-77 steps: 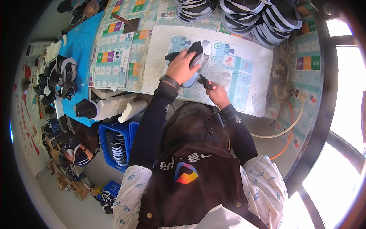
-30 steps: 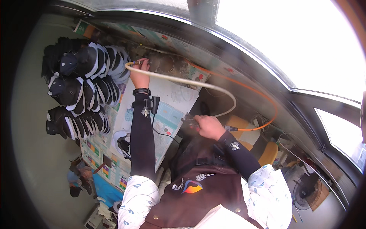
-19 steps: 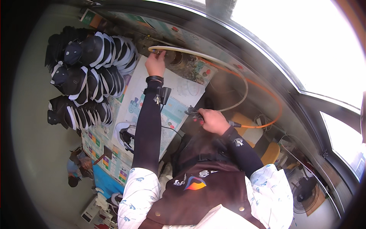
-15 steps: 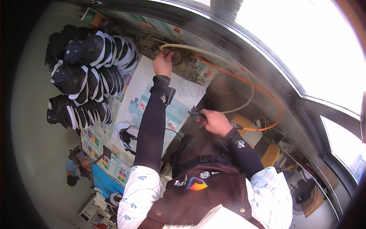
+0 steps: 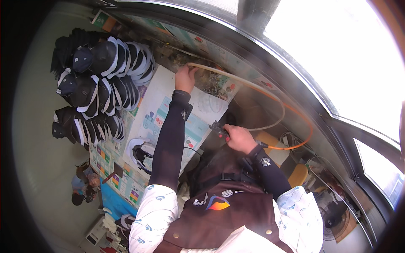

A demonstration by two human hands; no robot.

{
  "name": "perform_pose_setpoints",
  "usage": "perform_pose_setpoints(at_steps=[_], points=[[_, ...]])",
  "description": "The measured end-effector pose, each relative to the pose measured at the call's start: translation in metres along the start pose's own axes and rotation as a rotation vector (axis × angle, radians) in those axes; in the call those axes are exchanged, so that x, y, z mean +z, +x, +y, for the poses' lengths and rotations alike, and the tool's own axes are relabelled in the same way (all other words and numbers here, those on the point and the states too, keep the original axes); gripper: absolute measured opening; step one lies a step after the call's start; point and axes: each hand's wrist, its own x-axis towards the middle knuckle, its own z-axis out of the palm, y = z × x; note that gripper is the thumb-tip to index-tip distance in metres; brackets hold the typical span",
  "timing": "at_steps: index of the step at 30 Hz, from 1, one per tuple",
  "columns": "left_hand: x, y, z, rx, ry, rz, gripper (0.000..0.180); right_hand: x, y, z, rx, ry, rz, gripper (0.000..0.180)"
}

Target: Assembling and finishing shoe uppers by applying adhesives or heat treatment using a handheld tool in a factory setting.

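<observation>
Over the far part of the worktable, my left hand [image 5: 184, 79] is closed on the end of a pale, translucent hose [image 5: 236, 75]. The hose arcs right and back toward my right hand. In my right hand [image 5: 240, 139], held before my apron, is a dark spray gun [image 5: 219, 129] with red parts. An orange hose [image 5: 311, 126] runs from behind that hand and loops up to the right. Below my left arm sits a shoe upper [image 5: 141, 152], white and black, on the white board [image 5: 166, 90].
Rows of black-and-white shoe uppers [image 5: 101, 92] stand stacked along the table's left side. A hammer [image 5: 113, 173] lies near the table's left edge. At lower right are a fan [image 5: 335, 215] and a yellowish stool [image 5: 298, 173]. Another person [image 5: 84, 181] is at far left.
My left hand has shifted slightly right and nearer to me, bringing the pale hose's end away from a round container. The right hand with the spray gun has barely moved.
</observation>
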Motion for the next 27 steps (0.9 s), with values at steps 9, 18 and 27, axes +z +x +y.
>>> perform_pose_setpoints(at_steps=[9,18,27], points=[[-0.035,-0.016,-0.001,-0.149,-0.034,-0.091,0.06,0.016,0.017,-0.033,-0.085,0.012,-0.102,0.027],[-0.213,-0.255,0.065,-0.374,-0.119,0.457,0.033,0.074,0.048,-0.067,-0.227,-0.048,-0.397,0.033],[-0.277,-0.409,0.105,-0.37,-0.095,0.514,0.035,0.176,0.014,-0.155,-0.197,0.119,-0.534,0.024]])
